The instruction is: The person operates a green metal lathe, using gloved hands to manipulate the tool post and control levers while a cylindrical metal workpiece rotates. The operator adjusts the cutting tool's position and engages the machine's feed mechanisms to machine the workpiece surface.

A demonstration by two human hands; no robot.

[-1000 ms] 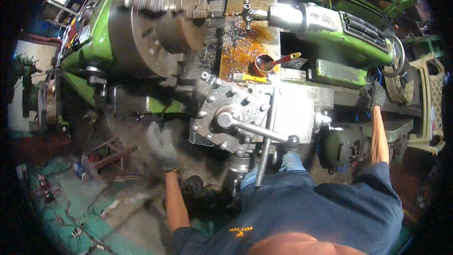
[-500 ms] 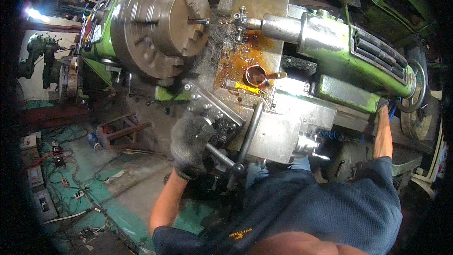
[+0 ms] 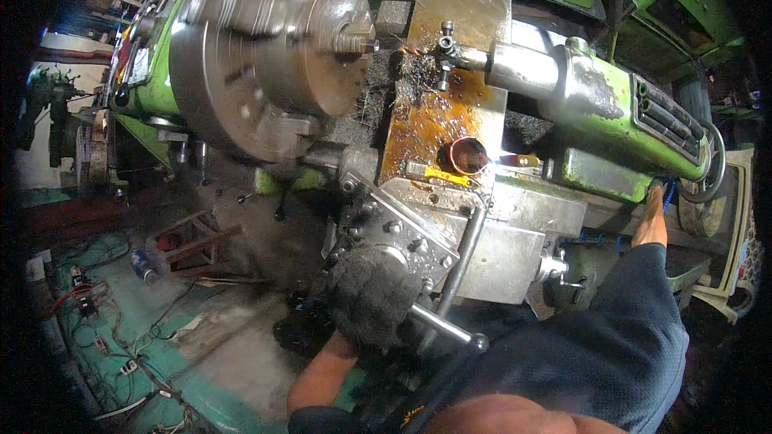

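My left hand [image 3: 373, 293], in a dark knitted glove, lies curled over the tool post [image 3: 400, 233] of a lathe, where a ball-ended lever [image 3: 446, 325] comes out beside it. Its fingertips are hidden. Far to the right, my right hand [image 3: 657, 190] is at the lower end of the green tailstock [image 3: 603, 96], its fingers mostly out of sight. A drill bit [image 3: 416, 51] in the tailstock points at the workpiece [image 3: 366, 43] in the chuck [image 3: 273, 56], with a small gap between them. The chuck is smeared by motion.
A cup of dark liquid [image 3: 469, 156] with a brush [image 3: 519, 160] in it stands on the oily plate [image 3: 446, 120], beside a yellow cutter-like tool [image 3: 442, 174]. Metal chips lie around. A second bar [image 3: 464, 261] slants past the tool post. Cables [image 3: 129, 354] run over the floor at left.
The whole view has shifted, so the machine appears further right and lower. My left glove covers more of the tool post. My right hand stays by the tailstock's end.
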